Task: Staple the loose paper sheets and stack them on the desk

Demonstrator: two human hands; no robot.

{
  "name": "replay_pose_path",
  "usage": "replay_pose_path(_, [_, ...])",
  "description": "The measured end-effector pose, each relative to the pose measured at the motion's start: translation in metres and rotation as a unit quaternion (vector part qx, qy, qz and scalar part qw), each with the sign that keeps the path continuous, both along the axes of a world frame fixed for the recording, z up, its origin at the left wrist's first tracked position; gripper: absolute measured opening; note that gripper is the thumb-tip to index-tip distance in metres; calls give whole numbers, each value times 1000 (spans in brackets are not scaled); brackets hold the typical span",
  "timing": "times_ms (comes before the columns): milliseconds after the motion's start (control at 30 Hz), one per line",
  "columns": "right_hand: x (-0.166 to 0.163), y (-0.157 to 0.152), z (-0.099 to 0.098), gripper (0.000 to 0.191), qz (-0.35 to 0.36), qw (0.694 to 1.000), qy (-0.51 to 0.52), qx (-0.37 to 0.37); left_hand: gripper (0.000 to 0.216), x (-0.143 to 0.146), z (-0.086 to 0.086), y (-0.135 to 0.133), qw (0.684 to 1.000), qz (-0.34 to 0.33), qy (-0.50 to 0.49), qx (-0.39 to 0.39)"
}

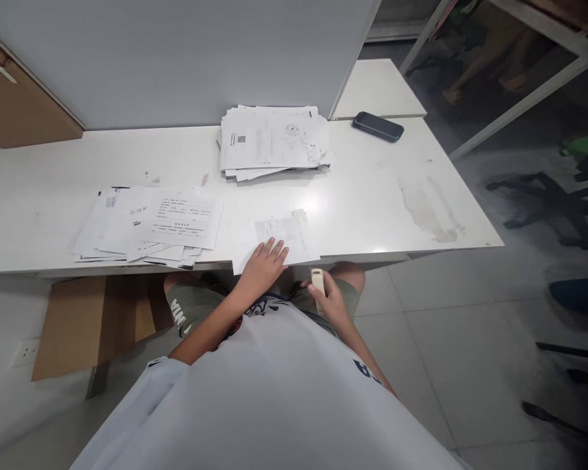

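Observation:
My left hand (pixel 263 273) lies flat with its fingers stretched out over the lower edge of some printed sheets (pixel 287 232) at the table's front edge. A corner of the paper juts past that edge. To the right, just off the table and above my lap, my right hand (pixel 334 301) is closed around a cream-coloured stapler (pixel 317 281). The stapler points up toward the table, apart from the paper. Part of its body is hidden by my fingers.
Spread-out papers (pixel 142 222) lie on the left of the white table (pixel 372 196). A thick paper stack (pixel 269 140) sits against the grey partition (pixel 200 59). A dark phone (pixel 378 126) rests at the back right. Under the table stands a cardboard box (pixel 73 326).

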State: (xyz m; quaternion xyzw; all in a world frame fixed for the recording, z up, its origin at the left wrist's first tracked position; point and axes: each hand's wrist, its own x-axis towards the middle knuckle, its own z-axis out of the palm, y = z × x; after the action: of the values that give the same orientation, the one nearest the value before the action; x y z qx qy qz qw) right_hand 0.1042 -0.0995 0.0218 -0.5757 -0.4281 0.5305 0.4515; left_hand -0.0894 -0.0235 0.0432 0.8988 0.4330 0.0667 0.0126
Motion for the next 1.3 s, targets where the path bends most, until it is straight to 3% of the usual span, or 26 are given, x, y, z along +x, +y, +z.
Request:
replay_pose_path(100, [-17, 5, 5, 45, 87, 969, 205, -105, 47, 1, -3, 0, 1000, -1, 7, -5])
replay_pose_path(167, [-32, 11, 7, 42, 100, 957, 246, -120, 50, 1, -5, -1, 1000, -1, 20, -12])
replay_pose_path(467, [-59, 28, 4, 39, 84, 962, 241, -93, 55, -5, -6, 0, 999, -21, 36, -20])
replay_pose_path(900, [-69, 16, -8, 36, 46, 958, 274, -74, 57, -12, -5, -6, 998, -60, 28, -15])
replay_pose_path(1100, [-68, 12, 3, 41, 38, 957, 276, -84, 49, -16, -8, -13, 999, -34, 19, 15])
replay_pose_path(1300, [-70, 14, 8, 50, 49, 961, 246, -120, 56, -19, -8, -10, 999, -36, 25, 24])
